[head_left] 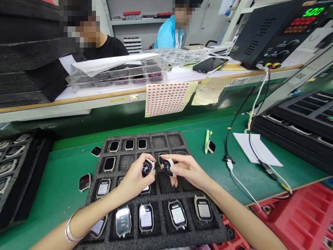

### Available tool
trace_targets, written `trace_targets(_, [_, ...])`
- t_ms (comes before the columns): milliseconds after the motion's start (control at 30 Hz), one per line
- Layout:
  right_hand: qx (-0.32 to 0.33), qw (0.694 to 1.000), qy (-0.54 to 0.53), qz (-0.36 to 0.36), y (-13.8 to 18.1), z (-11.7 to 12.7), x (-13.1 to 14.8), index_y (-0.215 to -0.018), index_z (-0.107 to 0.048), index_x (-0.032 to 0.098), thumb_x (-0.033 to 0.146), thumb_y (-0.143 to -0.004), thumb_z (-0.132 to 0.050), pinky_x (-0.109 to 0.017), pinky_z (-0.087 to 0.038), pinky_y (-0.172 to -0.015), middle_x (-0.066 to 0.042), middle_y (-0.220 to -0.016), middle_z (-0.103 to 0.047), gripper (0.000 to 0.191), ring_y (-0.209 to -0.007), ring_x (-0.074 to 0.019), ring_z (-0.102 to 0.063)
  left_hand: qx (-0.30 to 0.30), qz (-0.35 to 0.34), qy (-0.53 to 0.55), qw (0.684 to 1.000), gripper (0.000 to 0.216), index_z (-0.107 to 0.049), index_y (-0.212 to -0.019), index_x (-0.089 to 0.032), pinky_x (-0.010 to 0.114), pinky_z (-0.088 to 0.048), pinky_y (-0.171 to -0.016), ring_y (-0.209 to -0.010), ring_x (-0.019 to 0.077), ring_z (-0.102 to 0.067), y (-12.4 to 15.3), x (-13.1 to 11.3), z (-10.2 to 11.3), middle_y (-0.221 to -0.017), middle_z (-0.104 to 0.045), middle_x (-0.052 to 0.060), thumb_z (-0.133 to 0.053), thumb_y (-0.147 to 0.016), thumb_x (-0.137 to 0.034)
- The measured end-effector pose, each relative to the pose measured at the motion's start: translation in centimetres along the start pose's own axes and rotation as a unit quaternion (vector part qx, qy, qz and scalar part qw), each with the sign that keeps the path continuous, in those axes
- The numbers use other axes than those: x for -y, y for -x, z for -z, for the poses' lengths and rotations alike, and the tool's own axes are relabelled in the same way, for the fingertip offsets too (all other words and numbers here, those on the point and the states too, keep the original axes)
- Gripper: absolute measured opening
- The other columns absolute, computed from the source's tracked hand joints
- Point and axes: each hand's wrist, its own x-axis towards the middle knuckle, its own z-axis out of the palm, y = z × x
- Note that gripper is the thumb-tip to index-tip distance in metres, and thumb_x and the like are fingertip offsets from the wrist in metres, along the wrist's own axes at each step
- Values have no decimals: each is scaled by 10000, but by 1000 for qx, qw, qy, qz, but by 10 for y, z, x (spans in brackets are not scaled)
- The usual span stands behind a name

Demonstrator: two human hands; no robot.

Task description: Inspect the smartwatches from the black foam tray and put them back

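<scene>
A black foam tray with square pockets lies on the green mat in front of me. Several pockets hold smartwatch bodies, some with lit screens along the near row. My left hand is closed on a smartwatch body with a dark screen, held above the tray's middle. My right hand pinches a second smartwatch body right beside it, the two almost touching.
Loose watch bodies lie on the mat left of the tray, and another rests by a pen at the right. Cables, white paper, black trays right and left, a red tray near right. Two people sit behind the shelf.
</scene>
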Motion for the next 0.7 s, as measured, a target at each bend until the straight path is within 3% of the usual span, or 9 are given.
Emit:
trace_targets(133, [-17,1000,-11,7,1,-2,1,-1230,-581,126,277,-786,-709,-270,-554,-479,-111,-958,-682,486,-526,-144,-644,-13,6,25,1000,235,-473,-1004,-207,250,-410,-715,-764,153,-513,1,0,0,-866,-525,-6,-518,-782,-143])
trace_targets(267, [-20,999,-22,17,2,-3,3,-1217,-594,127,253,-783,-710,-262,-548,-466,-114,-984,-679,467,-520,-138,-639,-33,9,38,999,208,-475,-984,-211,229,-392,-650,-690,136,-478,4,-2,1,-797,-497,-26,-514,-790,-149])
trace_targets(400, [-17,998,-32,44,1,-3,4,-1220,-593,140,230,-793,-698,-262,-546,-480,-103,-996,-673,449,-533,-138,-643,-24,10,55,998,250,-467,-1056,-205,241,-406,-682,-722,145,-487,3,-3,0,-827,-510,-10,-515,-812,-180])
trace_targets(600, [3,1000,-12,-4,1,-2,2,-1231,-569,111,279,-809,-682,-284,-558,-497,-115,-935,-687,468,-539,-154,-647,-26,8,12,1000,228,-489,-984,-207,249,-406,-713,-775,156,-523,1,0,1,-853,-538,-10,-530,-769,-141])
trace_targets(700, [8,1000,-23,7,0,-3,3,-1270,-527,126,288,-824,-662,-280,-554,-493,-109,-947,-676,493,-554,-154,-649,-18,21,39,999,291,-477,-1049,-210,264,-426,-728,-799,162,-541,1,4,-1,-878,-553,-3,-565,-774,-174])
